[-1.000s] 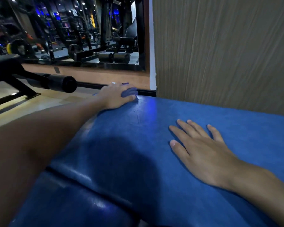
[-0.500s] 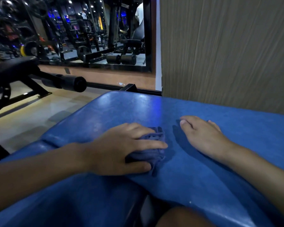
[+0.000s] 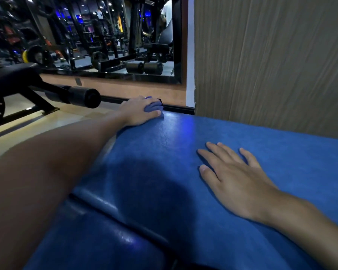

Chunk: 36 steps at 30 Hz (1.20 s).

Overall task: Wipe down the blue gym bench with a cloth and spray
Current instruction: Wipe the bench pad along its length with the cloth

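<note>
The blue padded gym bench [image 3: 164, 152] fills the lower half of the head view, with a seam between two pads near the bottom. My left hand [image 3: 139, 112] is stretched out to the bench's far left corner and presses a bunched blue cloth [image 3: 153, 108] against the pad edge. My right hand [image 3: 234, 178] lies flat on the bench top, fingers spread, holding nothing. No spray bottle is in sight.
A black bench frame with a round foam roller [image 3: 82, 97] stands on the floor at the left. A wall mirror [image 3: 105, 36] shows gym machines. A grey ribbed wall panel [image 3: 271, 65] rises right behind the bench.
My left hand has swept the cloth from the near middle of the pad back out to the far left corner. My right hand has flattened with its fingers spread.
</note>
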Each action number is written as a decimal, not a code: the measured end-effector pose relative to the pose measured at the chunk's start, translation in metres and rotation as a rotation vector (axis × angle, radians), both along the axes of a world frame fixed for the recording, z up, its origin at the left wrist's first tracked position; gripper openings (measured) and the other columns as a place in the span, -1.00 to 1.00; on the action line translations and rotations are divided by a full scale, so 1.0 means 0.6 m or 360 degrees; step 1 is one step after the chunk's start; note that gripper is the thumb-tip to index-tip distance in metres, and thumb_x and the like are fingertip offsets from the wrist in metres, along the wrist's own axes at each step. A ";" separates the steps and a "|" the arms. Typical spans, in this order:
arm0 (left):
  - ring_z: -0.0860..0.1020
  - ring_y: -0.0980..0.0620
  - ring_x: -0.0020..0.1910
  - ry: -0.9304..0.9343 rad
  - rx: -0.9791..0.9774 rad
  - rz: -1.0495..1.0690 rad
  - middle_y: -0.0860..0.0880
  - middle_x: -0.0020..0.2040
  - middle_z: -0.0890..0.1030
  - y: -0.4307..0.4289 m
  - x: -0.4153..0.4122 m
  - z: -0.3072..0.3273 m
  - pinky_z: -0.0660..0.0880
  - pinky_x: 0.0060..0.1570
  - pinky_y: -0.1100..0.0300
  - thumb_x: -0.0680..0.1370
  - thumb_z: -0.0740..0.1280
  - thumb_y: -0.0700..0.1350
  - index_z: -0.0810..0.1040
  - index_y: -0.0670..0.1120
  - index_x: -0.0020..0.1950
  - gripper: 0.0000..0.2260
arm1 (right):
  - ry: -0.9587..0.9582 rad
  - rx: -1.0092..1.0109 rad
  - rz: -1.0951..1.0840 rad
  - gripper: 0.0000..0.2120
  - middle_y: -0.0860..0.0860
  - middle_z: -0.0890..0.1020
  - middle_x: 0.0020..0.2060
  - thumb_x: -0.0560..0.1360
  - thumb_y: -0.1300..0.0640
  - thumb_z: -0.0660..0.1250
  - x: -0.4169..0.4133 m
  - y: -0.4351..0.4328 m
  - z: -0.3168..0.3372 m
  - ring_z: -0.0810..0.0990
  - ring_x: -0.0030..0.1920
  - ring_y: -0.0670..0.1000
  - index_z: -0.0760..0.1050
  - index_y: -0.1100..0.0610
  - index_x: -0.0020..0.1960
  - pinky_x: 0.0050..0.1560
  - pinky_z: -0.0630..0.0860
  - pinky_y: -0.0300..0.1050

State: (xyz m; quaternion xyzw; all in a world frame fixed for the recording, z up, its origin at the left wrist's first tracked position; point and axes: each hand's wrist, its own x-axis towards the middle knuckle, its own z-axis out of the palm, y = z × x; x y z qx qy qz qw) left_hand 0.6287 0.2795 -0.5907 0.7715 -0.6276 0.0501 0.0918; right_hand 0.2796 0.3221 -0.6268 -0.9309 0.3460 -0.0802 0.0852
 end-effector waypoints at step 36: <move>0.34 -0.09 0.43 -0.0019 0.0024 -0.0294 -0.02 0.47 0.38 0.132 -0.017 -0.005 0.26 0.41 -0.05 0.59 0.21 0.22 0.33 0.18 0.49 -0.54 | 0.0055 -0.0001 0.0084 -0.34 -0.16 -0.08 0.57 0.47 -0.29 -0.33 0.049 0.028 0.010 -0.21 0.53 -0.16 -0.09 -0.16 0.54 0.51 -0.25 0.12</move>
